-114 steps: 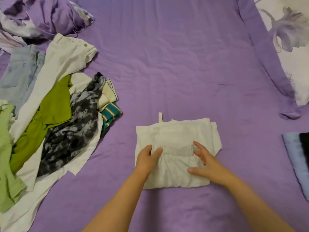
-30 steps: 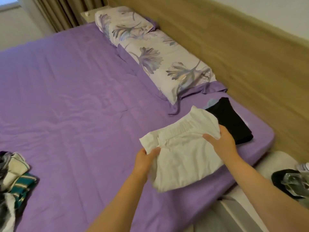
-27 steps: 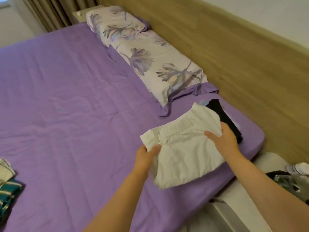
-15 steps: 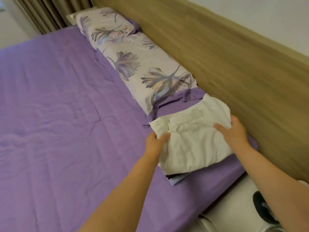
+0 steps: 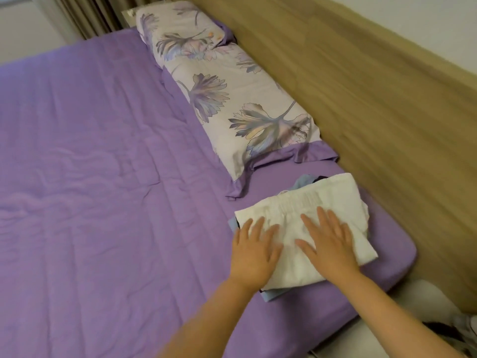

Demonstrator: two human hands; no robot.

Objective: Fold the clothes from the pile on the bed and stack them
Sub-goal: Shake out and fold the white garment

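head view | folded white garment [image 5: 322,218] lying atop light-blue garment [image 5: 300,182] and a dark one, on purple bed [image 5: 103,177] near its corner, just beside floral pillow [image 5: 232,99] and wooden headboard [image 5: 374,99] | left hand [image 5: 254,250] flat, fingers spread, pressing on white garment | right hand [image 5: 329,244] likewise flat, pressing, grasping nothing
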